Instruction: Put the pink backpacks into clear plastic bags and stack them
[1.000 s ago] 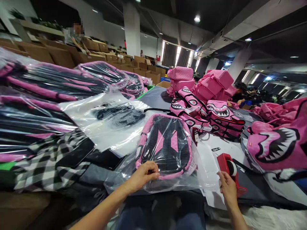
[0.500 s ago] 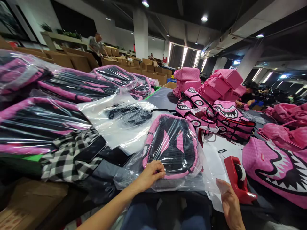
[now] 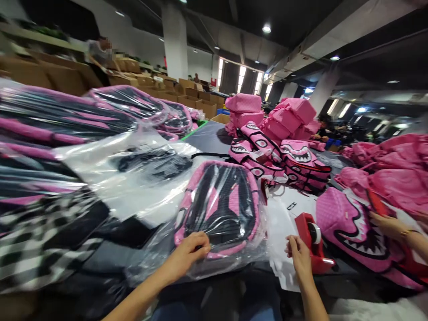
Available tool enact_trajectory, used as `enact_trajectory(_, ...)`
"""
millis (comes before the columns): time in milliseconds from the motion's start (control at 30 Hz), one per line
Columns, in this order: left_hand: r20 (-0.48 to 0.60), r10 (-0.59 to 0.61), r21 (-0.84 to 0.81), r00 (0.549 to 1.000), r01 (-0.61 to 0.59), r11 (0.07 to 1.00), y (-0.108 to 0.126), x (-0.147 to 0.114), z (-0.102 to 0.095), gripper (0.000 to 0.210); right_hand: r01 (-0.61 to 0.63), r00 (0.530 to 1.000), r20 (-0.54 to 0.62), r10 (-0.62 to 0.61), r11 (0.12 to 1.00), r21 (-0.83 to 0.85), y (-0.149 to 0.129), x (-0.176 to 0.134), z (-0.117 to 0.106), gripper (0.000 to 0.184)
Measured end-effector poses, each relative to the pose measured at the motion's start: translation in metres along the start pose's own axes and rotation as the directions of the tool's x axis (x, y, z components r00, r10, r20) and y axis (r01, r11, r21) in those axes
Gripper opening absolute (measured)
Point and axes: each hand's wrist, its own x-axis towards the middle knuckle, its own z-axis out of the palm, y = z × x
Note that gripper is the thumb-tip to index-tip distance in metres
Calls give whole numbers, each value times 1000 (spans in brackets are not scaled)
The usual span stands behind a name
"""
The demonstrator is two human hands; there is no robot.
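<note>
A black-and-pink backpack (image 3: 222, 209) lies flat in front of me inside a clear plastic bag (image 3: 150, 263). My left hand (image 3: 194, 249) is closed at the bag's near left edge, its curled fingers on the plastic. To the right, my right hand (image 3: 299, 254) hovers over white paper (image 3: 282, 214), fingers drawn together; whatever they may pinch is too small to see. Just beside that hand stands a red tape dispenser (image 3: 312, 243) with a roll in it.
Another person's hand (image 3: 391, 225) reaches in from the right at a pink shark-mouth backpack (image 3: 354, 232). Shark-face bags (image 3: 261, 151) and pink bags (image 3: 287, 116) pile up behind. Bagged backpacks (image 3: 110, 116) and a checked cloth (image 3: 56, 240) lie left; cartons (image 3: 67, 76) stand beyond.
My view has swung right. My right hand's fingers have gone from stretched out to drawn together. My left hand stays at the bag's edge. Another person's hand has appeared at the right.
</note>
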Motion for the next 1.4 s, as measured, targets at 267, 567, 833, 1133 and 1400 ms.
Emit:
enact_trajectory(267, 27, 53, -18, 998, -52, 998, -24, 6, 0, 51, -9, 937, -327, -126, 924, -383, 9, 12, -136, 73)
enact_trajectory(567, 40, 36, 31, 999, -38, 999, -17, 7, -1, 49, -60, 977, -215, 10, 972, -226, 25, 32, -120, 72)
enact_trajectory(833, 62, 23, 43, 998, -26, 999, -15, 7, -2, 44, -100, 942, -318, 102, 995, 24, 46, -23, -125, 58)
enact_trajectory(1133, 55, 36, 52, 998, -39, 998, -2, 2, -3, 38, -149, 988, 40, 152, 823, 548, -4, -80, -57, 62)
enact_trajectory(1400, -9, -32, 60, 999, 33, 998, 9, 4, 0, 17, 518, 406, 822, -398, 842, 151, -156, -42, -2, 33)
